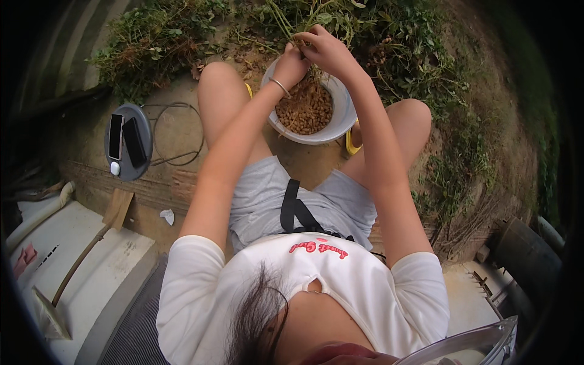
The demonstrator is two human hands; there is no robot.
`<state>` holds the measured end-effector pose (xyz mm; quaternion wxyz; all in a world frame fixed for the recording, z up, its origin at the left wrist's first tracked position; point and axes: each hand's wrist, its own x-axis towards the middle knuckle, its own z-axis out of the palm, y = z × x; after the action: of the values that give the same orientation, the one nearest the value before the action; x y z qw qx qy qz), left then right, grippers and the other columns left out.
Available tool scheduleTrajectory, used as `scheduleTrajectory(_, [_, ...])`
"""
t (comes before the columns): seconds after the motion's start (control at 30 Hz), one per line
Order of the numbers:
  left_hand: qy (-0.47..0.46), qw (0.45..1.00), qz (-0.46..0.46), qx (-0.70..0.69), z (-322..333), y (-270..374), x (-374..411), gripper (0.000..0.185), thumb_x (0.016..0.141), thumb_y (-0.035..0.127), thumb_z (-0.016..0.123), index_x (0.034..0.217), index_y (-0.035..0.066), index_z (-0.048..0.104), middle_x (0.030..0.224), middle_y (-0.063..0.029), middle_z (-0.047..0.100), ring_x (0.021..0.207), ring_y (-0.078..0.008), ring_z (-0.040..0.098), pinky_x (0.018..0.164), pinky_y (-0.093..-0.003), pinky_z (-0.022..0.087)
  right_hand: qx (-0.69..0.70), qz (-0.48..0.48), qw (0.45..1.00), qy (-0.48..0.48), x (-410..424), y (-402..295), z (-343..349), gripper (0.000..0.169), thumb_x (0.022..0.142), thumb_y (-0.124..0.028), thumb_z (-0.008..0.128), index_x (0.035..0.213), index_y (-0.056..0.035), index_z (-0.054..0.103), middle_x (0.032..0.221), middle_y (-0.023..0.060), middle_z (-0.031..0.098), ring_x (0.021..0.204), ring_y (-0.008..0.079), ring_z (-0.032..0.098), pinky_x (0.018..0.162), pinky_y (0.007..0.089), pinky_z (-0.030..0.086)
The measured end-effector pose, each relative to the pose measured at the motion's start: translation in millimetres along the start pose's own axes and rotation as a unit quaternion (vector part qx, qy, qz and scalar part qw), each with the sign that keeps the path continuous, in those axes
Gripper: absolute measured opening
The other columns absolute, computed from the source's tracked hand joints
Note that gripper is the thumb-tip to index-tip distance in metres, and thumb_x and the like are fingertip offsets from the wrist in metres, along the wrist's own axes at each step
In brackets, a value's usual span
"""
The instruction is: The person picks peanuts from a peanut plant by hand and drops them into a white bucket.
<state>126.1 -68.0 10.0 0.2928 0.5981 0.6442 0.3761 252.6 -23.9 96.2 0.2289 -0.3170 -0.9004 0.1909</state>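
Note:
Both hands are together over the far rim of a pale plastic tub (343, 109) set between the feet. A heap of peanut pods (310, 116) lies in it. My left hand (293, 65), with a bangle on its wrist, is closed around an uprooted peanut plant (284, 22). Leafy stems rise away from me, and thin brown roots (311, 84) hang down over the pods. My right hand (327, 51) grips the same plant just right of the left one, fingers bent at the stems. The fingertips partly cover each other, so any pod between them is hidden.
Piles of pulled peanut plants lie at the far left (150, 50) and far right (406, 59). To the left, a round grey stool (129, 171) carries two phones and a small white case. Beside it is a wire loop (200, 137). A hoe (82, 264) leans at lower left.

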Motion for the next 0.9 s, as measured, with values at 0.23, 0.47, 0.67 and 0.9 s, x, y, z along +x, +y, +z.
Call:
scheduleTrajectory(0.23, [-0.056, 0.996, -0.045, 0.046, -4.7, -3.9, 7.9, 0.039, 0.084, 0.030, 0.056, 0.108, -0.001, 0.056, 0.113, -0.0216, 0.048, 0.099, -0.0401, 0.054, 0.086, -0.0468, 0.045, -0.005, 0.008, 1.000, 0.023, -15.1, 18.3, -10.8, 0.014, 0.085, -0.015, 0.060, 0.093, -0.0042, 0.057, 0.089, 0.0105, 0.057, 0.078, 0.0305, 0.061, 0.069, 0.0388, 0.050])
scheduleTrajectory(0.47, [-0.070, 0.994, -0.040, 0.070, -7.3, 23.5, -7.8, 0.042, 0.085, 0.033, 0.053, 0.111, 0.000, 0.054, 0.114, -0.0216, 0.048, 0.101, -0.0417, 0.053, 0.088, -0.0466, 0.044, -0.142, 0.020, 0.990, -0.001, -39.6, 22.5, 0.9, 0.015, 0.086, -0.014, 0.057, 0.097, -0.0053, 0.052, 0.093, 0.0102, 0.053, 0.074, 0.0327, 0.060, 0.061, 0.0403, 0.051])
scheduleTrajectory(0.67, [-0.065, 0.995, -0.039, 0.063, -4.5, 11.3, -0.9, 0.043, 0.085, 0.034, 0.052, 0.114, 0.002, 0.052, 0.114, -0.0214, 0.049, 0.103, -0.0422, 0.052, 0.089, -0.0470, 0.043, -0.173, 0.033, 0.984, 0.021, -29.3, 31.1, 18.7, 0.018, 0.085, -0.019, 0.059, 0.098, -0.0088, 0.050, 0.077, 0.0075, 0.056, 0.068, 0.0299, 0.061, 0.055, 0.0391, 0.049])
scheduleTrajectory(0.9, [-0.072, 0.991, -0.072, 0.086, -10.1, 29.6, -4.7, 0.045, 0.087, 0.037, 0.051, 0.109, -0.002, 0.055, 0.113, -0.0228, 0.050, 0.103, -0.0429, 0.051, 0.089, -0.0478, 0.043, -0.265, 0.098, 0.955, 0.094, -38.6, 60.9, 8.7, 0.009, 0.085, -0.022, 0.059, 0.094, -0.0175, 0.060, 0.071, 0.0071, 0.061, 0.062, 0.0267, 0.061, 0.049, 0.0351, 0.048])
